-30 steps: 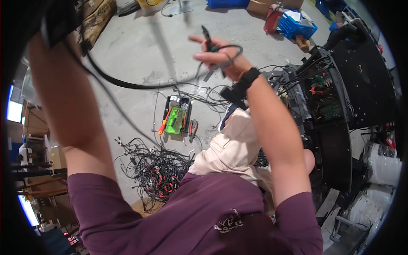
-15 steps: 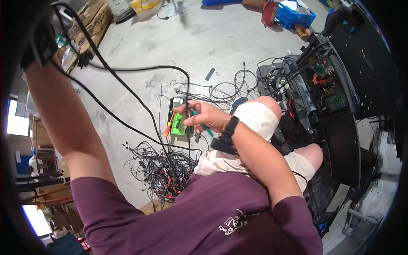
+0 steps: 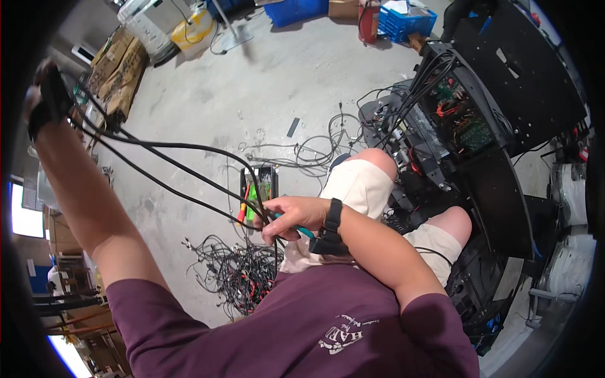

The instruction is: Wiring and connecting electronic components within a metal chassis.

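My left hand [image 3: 49, 94] is raised at the far upper left, closed round a long black cable [image 3: 183, 145]; its fingers are partly in shadow and blurred. The cable runs in several taut strands down to my right hand [image 3: 288, 216] in front of my lap. There my fingers are closed round the strands. A slim teal tool [image 3: 300, 230] also lies in my right palm; its working end is hidden. Just beyond this hand, on the floor, stands a small dark tray with a bright green piece [image 3: 254, 200] in it, and a red-and-yellow screwdriver [image 3: 241, 215] leans by it.
A tangled heap of thin black cables [image 3: 236, 271] lies on the floor by my left side. At my right stands an opened black machine [image 3: 469, 120] with circuit boards and wiring. Loose cables [image 3: 309, 148] curl on the floor ahead. A blue crate [image 3: 406, 25] stands farther off.
My right hand has come down toward my lap and closed round the cable strands, which now run straighter to it. My left hand stays raised with the cable. The view has shifted slightly.
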A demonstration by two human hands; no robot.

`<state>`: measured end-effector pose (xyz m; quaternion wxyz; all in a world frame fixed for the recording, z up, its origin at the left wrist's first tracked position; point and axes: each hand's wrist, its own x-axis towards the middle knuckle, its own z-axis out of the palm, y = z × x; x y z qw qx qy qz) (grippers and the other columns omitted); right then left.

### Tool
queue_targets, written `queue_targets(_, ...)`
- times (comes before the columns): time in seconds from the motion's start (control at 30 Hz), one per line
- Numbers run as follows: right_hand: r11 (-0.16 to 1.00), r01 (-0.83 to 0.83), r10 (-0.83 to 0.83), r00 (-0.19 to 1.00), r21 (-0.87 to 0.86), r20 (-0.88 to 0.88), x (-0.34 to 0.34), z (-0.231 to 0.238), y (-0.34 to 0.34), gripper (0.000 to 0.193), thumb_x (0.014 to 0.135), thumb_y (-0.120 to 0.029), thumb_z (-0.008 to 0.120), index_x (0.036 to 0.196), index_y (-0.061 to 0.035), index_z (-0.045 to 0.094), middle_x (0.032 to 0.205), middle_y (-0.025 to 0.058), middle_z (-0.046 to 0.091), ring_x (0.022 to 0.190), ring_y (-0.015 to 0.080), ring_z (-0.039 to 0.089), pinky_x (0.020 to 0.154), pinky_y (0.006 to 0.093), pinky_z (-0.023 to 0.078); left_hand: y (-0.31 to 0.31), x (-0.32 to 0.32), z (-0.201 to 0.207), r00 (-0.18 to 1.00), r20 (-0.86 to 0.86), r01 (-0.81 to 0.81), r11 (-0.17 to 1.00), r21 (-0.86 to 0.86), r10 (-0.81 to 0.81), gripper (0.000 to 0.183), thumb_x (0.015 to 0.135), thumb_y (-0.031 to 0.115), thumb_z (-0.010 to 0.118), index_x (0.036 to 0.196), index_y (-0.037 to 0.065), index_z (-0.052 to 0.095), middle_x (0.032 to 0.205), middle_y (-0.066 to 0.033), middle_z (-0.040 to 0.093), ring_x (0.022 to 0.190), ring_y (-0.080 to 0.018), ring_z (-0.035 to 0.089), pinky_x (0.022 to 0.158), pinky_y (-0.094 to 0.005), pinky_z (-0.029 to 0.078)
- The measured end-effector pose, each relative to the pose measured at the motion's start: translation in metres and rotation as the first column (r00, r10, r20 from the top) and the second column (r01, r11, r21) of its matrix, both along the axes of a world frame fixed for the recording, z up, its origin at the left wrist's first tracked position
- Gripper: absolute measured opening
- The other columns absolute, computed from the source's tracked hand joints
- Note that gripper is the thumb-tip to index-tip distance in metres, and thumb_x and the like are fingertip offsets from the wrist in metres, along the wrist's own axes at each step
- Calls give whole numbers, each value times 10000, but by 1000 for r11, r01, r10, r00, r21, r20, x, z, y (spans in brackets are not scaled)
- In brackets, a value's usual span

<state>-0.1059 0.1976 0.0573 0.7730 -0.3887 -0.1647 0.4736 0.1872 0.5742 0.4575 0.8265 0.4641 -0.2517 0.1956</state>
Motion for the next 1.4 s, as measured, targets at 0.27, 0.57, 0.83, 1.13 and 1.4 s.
queue_targets(0.27,588,808,-793,586,-44,167,33,-2,-24,285,970,-249,744,1107,-39,609,943,34,670,848,96,596,754,258,482,107,1,-155,876,-416,-140,954,265,244,483,1098,510,444,757,169,428,586,56,369,487,-78,376,427,-271,257)
queue_targets(0.57,573,776,-651,627,-265,427,18,-46,24,207,915,-167,758,990,-31,622,910,45,658,878,124,583,791,312,488,-127,-218,-408,831,-548,545,346,764,-99,632,793,97,738,1405,18,597,1284,-59,673,1022,-129,627,853,-243,501)
queue_targets(0.83,696,703,-671,709,-148,217,9,-47,24,184,925,-5,675,1094,-19,605,967,42,674,882,128,644,793,311,553,-164,-243,-463,321,-774,887,459,44,-546,1050,827,235,824,1662,211,188,804,9,576,581,-107,561,526,-245,414)
queue_targets(1.13,331,923,-623,370,-196,689,8,-50,10,331,869,-167,773,1041,30,571,921,225,694,857,404,676,760,425,524,-174,-243,-457,74,-970,891,451,-39,-230,627,874,540,763,1325,151,568,1060,-55,667,572,-151,549,503,-312,405)
queue_targets(1.4,448,887,-542,367,-109,756,5,-53,11,305,869,-86,694,1146,-7,593,1015,205,688,965,388,684,830,411,530,-164,-214,-514,876,-474,474,349,808,-91,204,983,127,633,1161,27,634,907,-21,665,814,-119,612,724,-294,507)
